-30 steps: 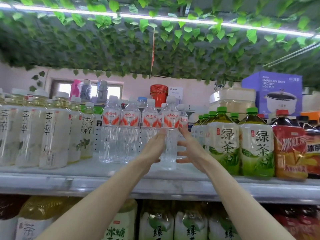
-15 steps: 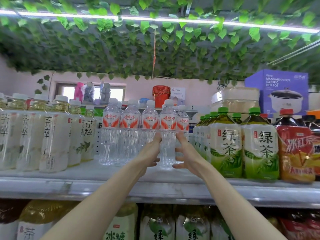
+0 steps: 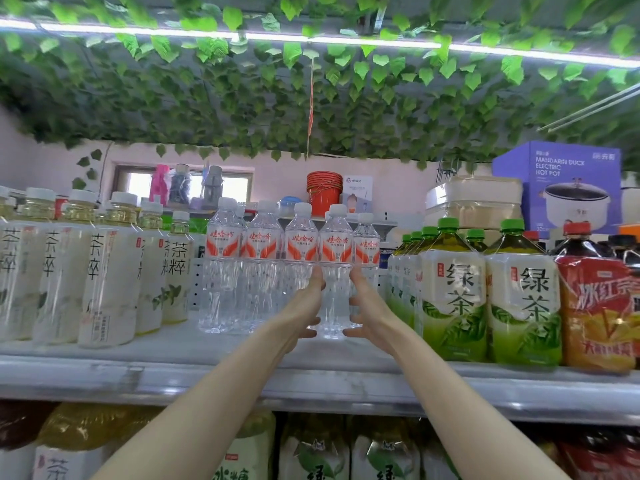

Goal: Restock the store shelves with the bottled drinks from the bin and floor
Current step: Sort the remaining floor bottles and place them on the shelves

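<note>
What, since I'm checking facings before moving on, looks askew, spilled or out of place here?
Nothing stands out. The water bottle between the left hand and right hand stands upright, in line with the other water bottles on the shelf; no spill or damage shows.

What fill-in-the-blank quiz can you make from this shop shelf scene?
1. The left hand and right hand flank a clear bottle of ____.
2. The green tea bottles have ____ caps.
3. The box is labelled Mandarin Duck Electric Hot ____.

Missing words: water; green; pot.
</note>
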A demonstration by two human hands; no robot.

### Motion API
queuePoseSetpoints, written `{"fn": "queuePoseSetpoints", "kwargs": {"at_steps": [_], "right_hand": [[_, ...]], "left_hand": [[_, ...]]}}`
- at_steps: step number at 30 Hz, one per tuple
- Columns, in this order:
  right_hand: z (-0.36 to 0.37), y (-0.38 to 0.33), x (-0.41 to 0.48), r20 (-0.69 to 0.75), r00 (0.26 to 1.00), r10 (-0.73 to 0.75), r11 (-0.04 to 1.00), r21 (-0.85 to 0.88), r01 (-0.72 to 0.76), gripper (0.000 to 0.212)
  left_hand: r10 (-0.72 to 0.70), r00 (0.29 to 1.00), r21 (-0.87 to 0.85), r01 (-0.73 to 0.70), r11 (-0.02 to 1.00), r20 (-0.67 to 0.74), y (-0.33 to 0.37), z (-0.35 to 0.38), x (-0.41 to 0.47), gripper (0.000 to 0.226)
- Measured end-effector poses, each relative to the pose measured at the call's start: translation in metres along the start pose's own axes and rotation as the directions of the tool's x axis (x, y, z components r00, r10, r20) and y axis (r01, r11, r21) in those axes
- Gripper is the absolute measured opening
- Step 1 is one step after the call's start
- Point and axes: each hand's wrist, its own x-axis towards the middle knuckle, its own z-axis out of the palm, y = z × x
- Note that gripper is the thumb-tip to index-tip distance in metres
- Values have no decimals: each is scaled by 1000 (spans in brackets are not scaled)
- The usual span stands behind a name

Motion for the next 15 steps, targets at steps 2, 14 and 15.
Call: {"fn": "queuePoseSetpoints", "kwargs": {"at_steps": [2, 14, 15], "right_hand": [[0, 0, 1, -4, 1000, -12, 1000, -11, 12, 66], [-2, -9, -17, 19, 999, 41, 999, -36, -41, 67], [-3, -12, -23, 8, 1000, 28, 998, -51, -28, 67]], "left_hand": [[-2, 1000, 1, 2, 1000, 2, 1, 1, 0, 72], [8, 1000, -24, -9, 1000, -7, 4, -2, -16, 74], [26, 999, -34, -27, 999, -20, 5, -2, -20, 72]]}}
